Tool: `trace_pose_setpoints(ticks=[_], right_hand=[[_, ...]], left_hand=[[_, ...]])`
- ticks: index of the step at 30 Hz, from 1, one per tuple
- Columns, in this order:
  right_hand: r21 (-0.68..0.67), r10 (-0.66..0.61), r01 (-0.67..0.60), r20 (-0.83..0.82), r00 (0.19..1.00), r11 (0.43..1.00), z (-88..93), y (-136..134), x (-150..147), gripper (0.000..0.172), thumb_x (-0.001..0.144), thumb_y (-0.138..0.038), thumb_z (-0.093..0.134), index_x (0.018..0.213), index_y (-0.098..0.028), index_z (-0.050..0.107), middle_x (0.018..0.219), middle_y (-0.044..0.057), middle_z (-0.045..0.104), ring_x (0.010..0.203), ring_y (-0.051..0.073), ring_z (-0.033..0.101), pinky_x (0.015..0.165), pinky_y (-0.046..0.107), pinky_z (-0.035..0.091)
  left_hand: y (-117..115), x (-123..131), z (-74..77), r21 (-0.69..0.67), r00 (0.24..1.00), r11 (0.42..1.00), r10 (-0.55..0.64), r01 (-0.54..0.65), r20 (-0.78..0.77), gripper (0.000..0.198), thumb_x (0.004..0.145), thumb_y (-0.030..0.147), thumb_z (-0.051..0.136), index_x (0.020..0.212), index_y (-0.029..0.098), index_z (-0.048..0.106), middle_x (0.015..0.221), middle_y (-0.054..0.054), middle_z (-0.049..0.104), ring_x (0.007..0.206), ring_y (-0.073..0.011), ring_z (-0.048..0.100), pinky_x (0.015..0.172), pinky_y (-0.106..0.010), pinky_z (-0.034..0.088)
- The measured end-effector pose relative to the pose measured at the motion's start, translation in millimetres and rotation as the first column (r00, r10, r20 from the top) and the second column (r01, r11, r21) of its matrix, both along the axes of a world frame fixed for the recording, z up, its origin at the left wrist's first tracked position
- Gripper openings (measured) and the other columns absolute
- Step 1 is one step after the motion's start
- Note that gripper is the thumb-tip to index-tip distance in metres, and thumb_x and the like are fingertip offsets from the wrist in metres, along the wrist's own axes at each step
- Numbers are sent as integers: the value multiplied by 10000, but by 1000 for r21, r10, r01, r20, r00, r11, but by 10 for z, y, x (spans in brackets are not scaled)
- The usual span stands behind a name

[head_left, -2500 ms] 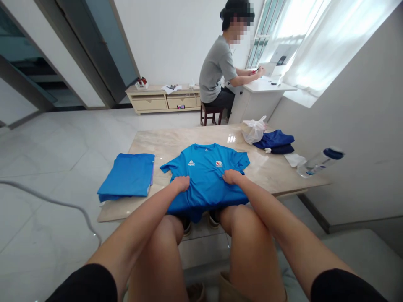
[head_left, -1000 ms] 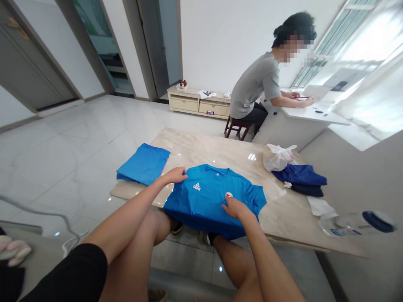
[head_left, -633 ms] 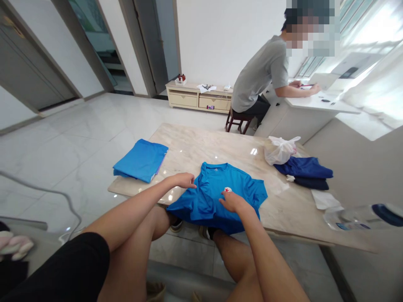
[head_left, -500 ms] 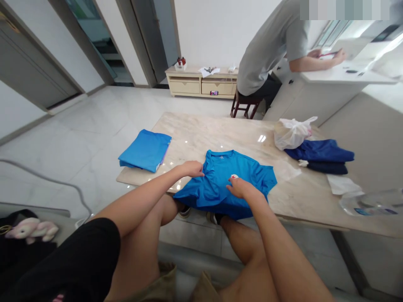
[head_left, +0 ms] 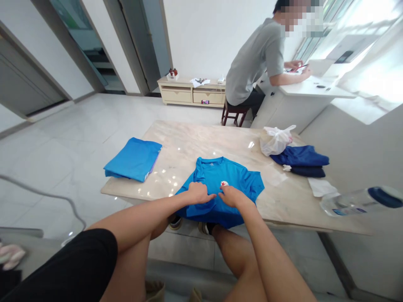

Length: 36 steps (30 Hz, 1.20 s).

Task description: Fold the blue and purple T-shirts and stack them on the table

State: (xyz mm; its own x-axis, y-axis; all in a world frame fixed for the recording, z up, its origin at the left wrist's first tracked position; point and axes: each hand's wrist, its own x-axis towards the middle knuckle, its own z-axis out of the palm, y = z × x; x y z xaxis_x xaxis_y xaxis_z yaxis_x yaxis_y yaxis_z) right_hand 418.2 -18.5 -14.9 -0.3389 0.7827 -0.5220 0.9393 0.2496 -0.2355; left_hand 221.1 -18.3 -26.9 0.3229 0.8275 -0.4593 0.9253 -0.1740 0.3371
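A blue T-shirt [head_left: 234, 172] lies on the marble table, its collar pointing away from me and its lower part hanging over the near edge. My left hand [head_left: 200, 193] is on the middle of the shirt, fingers curled and thumb pointing right; what it pinches, if anything, is too small to make out. Close by on the right, my right hand [head_left: 230, 196] touches the shirt just below its round white badge with a red star, fingers bent together. Folded light-blue fabric [head_left: 134, 158] rests at the table's left end.
On the marble table [head_left: 176, 138], a white plastic bag [head_left: 275, 140], dark blue clothes [head_left: 300, 156], white paper [head_left: 321, 187] and a clear bottle [head_left: 346, 203] are at the right. A person in grey [head_left: 252, 63] sits at a white desk beyond. A low cabinet [head_left: 176, 94] stands behind.
My left hand has moved from the shirt's left edge, near the collar, down and right onto its middle, closer to my right hand. The view has shifted, showing more of the seated person.
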Motion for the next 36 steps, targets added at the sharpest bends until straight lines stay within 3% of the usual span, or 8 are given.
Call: trace_pose_setpoints(ticks=[3, 8, 12, 21, 24, 28, 31, 36], right_hand=[[2, -8, 8, 0, 1000, 1000, 21, -17, -21, 479, 1118, -350, 503, 1512, -128, 661, 1554, 230, 663, 1414, 354, 668, 1150, 415, 512], [0, -8, 8, 7, 1000, 1000, 74, -64, -27, 491, 1120, -351, 509, 1528, -115, 647, 1566, 236, 652, 1425, 347, 662, 1147, 389, 510], [4, 3, -3, -2, 1000, 1000, 78, -92, -1, 512, 1125, -338, 497, 1554, -90, 626, 1588, 242, 631, 1460, 349, 633, 1185, 383, 479], [4, 4, -4, -21, 1000, 1000, 16, -30, 40, 512, 1121, -347, 514, 1557, -103, 627, 1588, 225, 636, 1447, 326, 644, 1179, 379, 489], [12, 5, -4, -30, 1000, 1000, 3, -21, 51, 510, 1117, -343, 518, 1553, -104, 631, 1582, 219, 643, 1440, 327, 649, 1189, 389, 485], [23, 15, -14, -44, 999, 1000, -20, -23, 76, 524, 1123, -353, 504, 1566, -97, 621, 1576, 220, 648, 1445, 340, 646, 1204, 418, 482], [32, 30, -29, -61, 998, 999, -54, -12, 98, 530, 1124, -350, 515, 1584, -105, 609, 1611, 209, 619, 1491, 324, 609, 1232, 404, 463], [62, 31, -27, -67, 997, 998, -124, 33, 102, 549, 1124, -350, 529, 1608, -98, 585, 1648, 195, 587, 1502, 317, 598, 1242, 384, 457]], left_hand=[[43, 35, 31, 15, 994, 998, 58, -57, -95, 664, 978, 733, 612, 1084, 117, 836, 1139, -306, 785, 1254, -533, 705, 1076, -660, 559], [148, 13, 155, -132, 992, 988, 70, -84, -108, 265, 929, 405, 813, 873, 147, 817, 747, -155, 758, 989, -393, 789, 969, -507, 632], [223, -120, 229, -217, 990, 968, 105, -123, -92, 280, 1012, 403, 778, 1115, 143, 768, 1063, -98, 787, 1035, -260, 765, 975, -473, 642], [418, -1224, 441, -269, 947, 930, 293, -250, 131, 263, 837, 258, 699, 1093, 199, 700, 918, -35, 817, 868, -199, 817, 758, -240, 632], [463, -1646, 511, -213, 942, 921, 336, -327, 5, 297, 744, 257, 772, 1033, 199, 740, 926, -83, 832, 897, -267, 826, 770, -304, 638], [502, -1983, 529, 39, 883, 907, 417, -419, -216, 459, 697, 309, 840, 1119, 155, 746, 1164, -253, 809, 1181, -481, 767, 908, -496, 631], [529, -1911, 434, 163, 897, 927, 370, -338, -241, 641, 795, 379, 785, 1386, 163, 662, 1462, -280, 698, 1400, -476, 652, 1069, -519, 574], [506, -1409, 127, 86, 982, 995, 65, -51, -178, 683, 866, 450, 769, 1499, 240, 624, 1602, -144, 641, 1468, -346, 621, 1179, -385, 513]])
